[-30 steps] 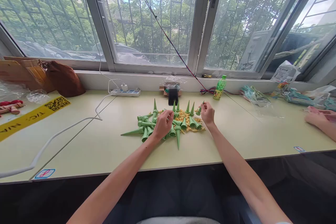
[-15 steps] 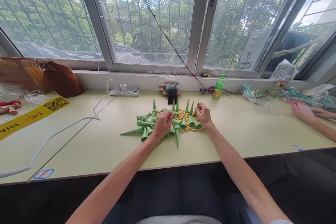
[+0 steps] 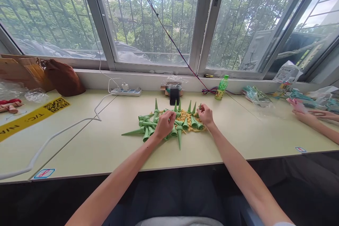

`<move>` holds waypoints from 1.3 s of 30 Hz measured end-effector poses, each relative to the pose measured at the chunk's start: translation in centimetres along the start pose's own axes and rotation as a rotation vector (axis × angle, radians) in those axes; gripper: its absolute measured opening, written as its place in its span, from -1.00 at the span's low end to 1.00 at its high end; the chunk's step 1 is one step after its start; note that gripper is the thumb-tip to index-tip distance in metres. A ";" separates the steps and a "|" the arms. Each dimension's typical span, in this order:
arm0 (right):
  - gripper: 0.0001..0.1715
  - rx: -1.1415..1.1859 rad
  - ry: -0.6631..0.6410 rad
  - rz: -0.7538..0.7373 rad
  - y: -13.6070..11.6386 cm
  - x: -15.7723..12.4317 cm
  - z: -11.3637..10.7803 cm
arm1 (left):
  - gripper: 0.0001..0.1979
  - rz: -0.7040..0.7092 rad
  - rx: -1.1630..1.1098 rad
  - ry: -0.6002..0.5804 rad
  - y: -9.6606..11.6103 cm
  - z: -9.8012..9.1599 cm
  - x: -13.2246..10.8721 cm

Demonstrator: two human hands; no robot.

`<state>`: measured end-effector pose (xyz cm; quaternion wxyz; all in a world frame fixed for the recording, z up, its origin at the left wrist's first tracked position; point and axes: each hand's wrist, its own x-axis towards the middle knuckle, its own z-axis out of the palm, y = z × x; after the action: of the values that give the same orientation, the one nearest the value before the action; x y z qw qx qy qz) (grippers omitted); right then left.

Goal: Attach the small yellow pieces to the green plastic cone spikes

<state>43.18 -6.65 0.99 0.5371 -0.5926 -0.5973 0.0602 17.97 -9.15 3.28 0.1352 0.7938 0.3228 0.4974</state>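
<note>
A slim green cone (image 3: 200,106) stands at the right edge of the heap, pinched at its narrow end between the fingertips of the right hand (image 3: 206,114). Just beside it, two upright cones (image 3: 189,107) rise among the yellow pieces (image 3: 185,116). A sideways knock from the right hand could topple these, as they are tall and tapering; loose bits under a rim could also make a cone lean.

The left hand (image 3: 165,123) is curled over the heap, fingertips together; whether it grips anything, I cannot tell. A bump from its wrist could set the lying cones (image 3: 146,124) rolling, their sides being round. These look like smooth, matt plastic, with wide, hollow collars; the yellow pieces are small, stubby and scattered, so a sweep could spread them across the pale, flat counter (image 3: 92,155). Behind stands a glossy black phone (image 3: 174,97); rightward, a green bottle (image 3: 221,87).
</note>
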 end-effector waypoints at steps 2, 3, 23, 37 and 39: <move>-0.76 -0.015 0.012 0.001 -0.1 0.0 0.0 | -0.76 -0.001 -0.003 -0.004 0.0 0.0 0.0; -0.74 -0.023 0.022 0.004 -0.1 0.0 -0.1 | -0.76 -0.002 -0.005 -0.006 0.0 0.0 0.0; -0.56 0.113 -0.037 -0.003 -0.1 0.6 0.7 | -0.76 -0.003 -0.006 -0.025 0.2 -0.2 0.0; -0.58 0.130 0.103 -0.097 -1.6 1.5 0.0 | -0.76 -0.006 -0.005 -0.022 0.3 -0.1 0.0; -0.59 0.130 0.125 -0.113 -1.9 1.7 -0.2 | -0.77 -0.006 -0.011 -0.024 0.3 -0.1 0.0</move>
<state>42.57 -6.06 3.39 0.6129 -0.5246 -0.5900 0.0314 17.97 -9.43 3.49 0.1448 0.7981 0.3207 0.4892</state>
